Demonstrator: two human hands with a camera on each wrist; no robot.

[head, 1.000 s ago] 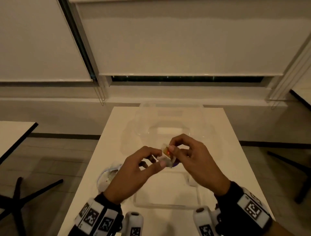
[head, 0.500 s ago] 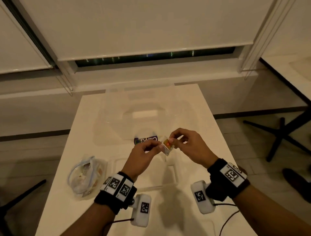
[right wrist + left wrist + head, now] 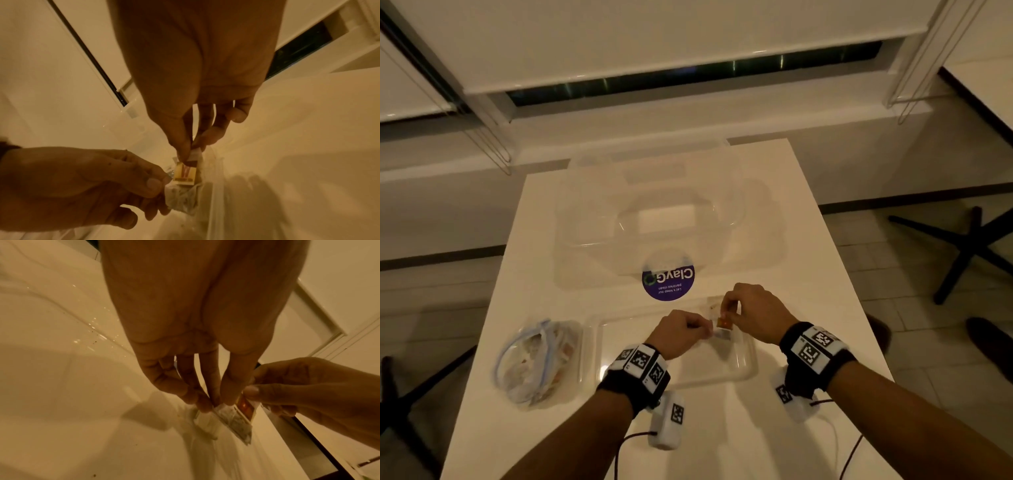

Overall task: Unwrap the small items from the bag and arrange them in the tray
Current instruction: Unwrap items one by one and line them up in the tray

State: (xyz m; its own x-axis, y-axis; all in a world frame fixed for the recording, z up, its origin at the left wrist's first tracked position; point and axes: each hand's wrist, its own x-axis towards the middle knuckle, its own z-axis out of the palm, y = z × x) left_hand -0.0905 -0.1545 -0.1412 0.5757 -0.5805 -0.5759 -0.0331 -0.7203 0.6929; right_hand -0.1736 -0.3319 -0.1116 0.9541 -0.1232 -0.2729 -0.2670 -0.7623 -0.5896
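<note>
Nearest the person, both hands meet just above the right part of the clear tray (image 3: 748, 368), which lies on the white table (image 3: 825, 291). The left hand (image 3: 681, 334) pinches the crinkled clear wrapper (image 3: 180, 198) between thumb and fingertips, and the right hand (image 3: 753, 313) pinches the top edge of the small orange-faced item (image 3: 185, 173), half out of its wrap. The item looks light, flat and fairly stiff, like a little card or packet, while the film looks thin, soft and slippery; a fingertip hold on the item's bare edge and a separate hold on the loose film seems best, with little force, since a hard tug could send so light a piece flying. The right wrist view shows the item's printed face and the bunched film below it; the left wrist view shows the same pair edge-on, with the film trailing downward. Only the head view shows the zip bag (image 3: 537, 363) of remaining pieces to the left of the tray, and farther off the big clear container (image 3: 592, 219) with its purple round sticker (image 3: 668, 282).
</note>
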